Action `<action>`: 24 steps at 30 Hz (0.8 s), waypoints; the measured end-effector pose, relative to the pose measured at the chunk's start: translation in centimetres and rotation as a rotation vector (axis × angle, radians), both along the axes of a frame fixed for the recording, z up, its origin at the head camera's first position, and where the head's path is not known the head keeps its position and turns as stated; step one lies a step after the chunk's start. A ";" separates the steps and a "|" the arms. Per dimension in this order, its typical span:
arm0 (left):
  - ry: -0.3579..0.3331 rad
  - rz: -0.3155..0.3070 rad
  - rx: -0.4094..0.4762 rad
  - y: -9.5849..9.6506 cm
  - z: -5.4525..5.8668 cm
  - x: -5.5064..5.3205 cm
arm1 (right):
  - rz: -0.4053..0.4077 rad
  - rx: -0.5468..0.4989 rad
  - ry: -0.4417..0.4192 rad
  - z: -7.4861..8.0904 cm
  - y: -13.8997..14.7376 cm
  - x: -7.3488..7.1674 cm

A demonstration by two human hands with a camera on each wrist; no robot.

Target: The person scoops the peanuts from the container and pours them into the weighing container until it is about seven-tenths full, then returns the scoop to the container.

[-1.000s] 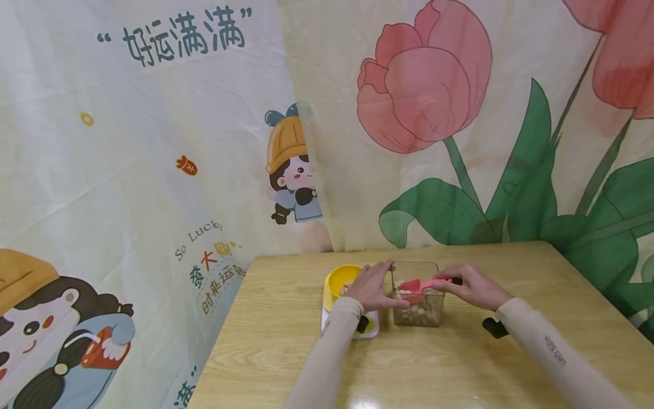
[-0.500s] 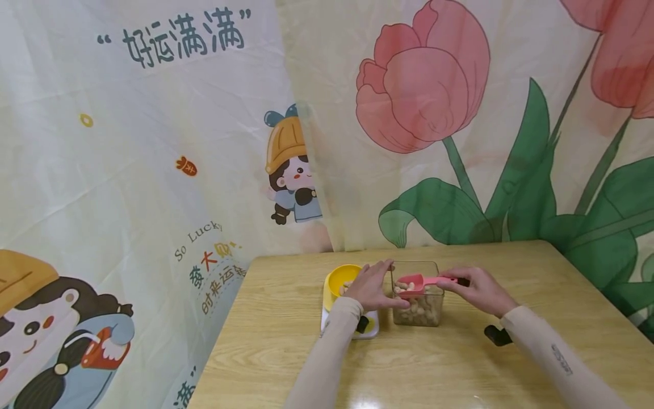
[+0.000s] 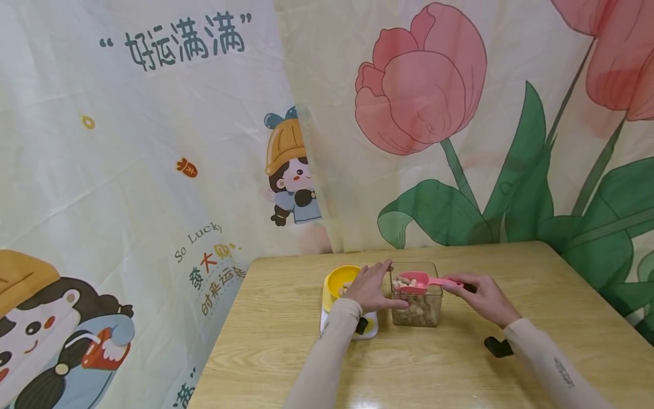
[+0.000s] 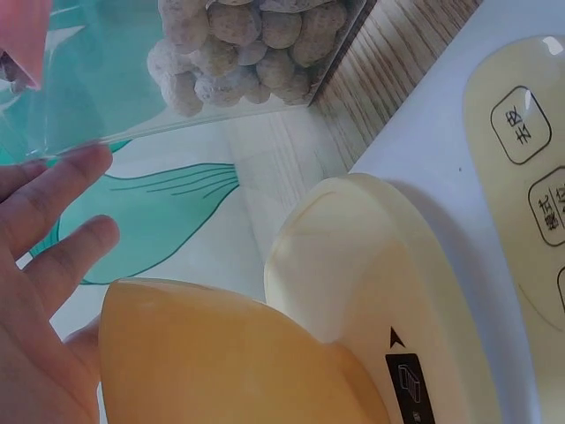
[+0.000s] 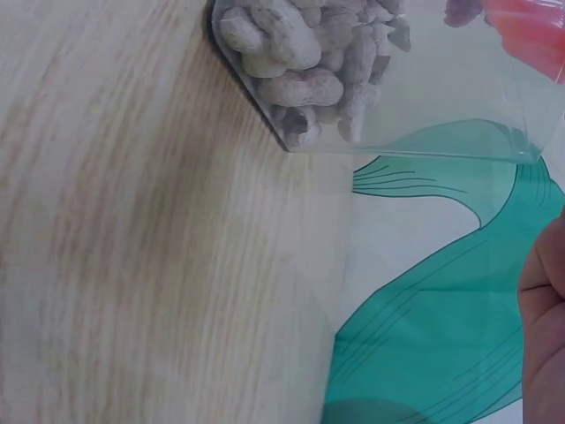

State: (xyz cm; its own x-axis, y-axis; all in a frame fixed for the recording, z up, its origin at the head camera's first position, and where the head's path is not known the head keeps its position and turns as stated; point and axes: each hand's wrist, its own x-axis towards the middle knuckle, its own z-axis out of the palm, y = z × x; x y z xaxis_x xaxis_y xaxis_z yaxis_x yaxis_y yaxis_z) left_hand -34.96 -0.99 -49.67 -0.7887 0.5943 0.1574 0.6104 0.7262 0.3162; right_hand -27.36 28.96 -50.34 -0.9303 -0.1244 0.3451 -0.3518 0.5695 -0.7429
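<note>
My right hand (image 3: 487, 298) grips the handle of a pink scoop (image 3: 415, 282), which is held level over the mouth of a clear square container (image 3: 438, 309). Several unshelled peanuts lie in the scoop, and more peanuts (image 5: 291, 40) fill the container's lower part. Straight fingers of my left hand (image 3: 368, 287) touch the container's left side near the rim, the thumb lying across its front. Beneath that hand a yellow bowl (image 4: 221, 362) with peanuts inside sits on a white and yellow kitchen scale (image 4: 424, 150). My left hand and wrist hide part of the scale in the head view.
All of it stands on a wooden table (image 3: 271, 341), towards its back edge. A printed cloth (image 3: 347, 199) with tulips and cartoon figures hangs behind and on the left. Black wrist gear (image 3: 498, 346) shows beneath my right wrist.
The scoop has come up out of the peanuts and levelled, now showing a load of peanuts. My right hand has moved slightly right and down; the left hand stays put.
</note>
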 end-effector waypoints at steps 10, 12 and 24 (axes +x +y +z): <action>-0.007 0.009 -0.010 0.0 0.1 0.1 | -0.043 -0.033 -0.020 -0.5 0.7 0.5; -0.006 0.011 -0.012 0.0 0.2 0.1 | -0.042 -0.039 -0.028 -0.5 0.8 0.6; 0.049 0.021 0.011 -1.8 2.7 0.7 | -0.064 -0.022 -0.044 -0.2 0.9 1.0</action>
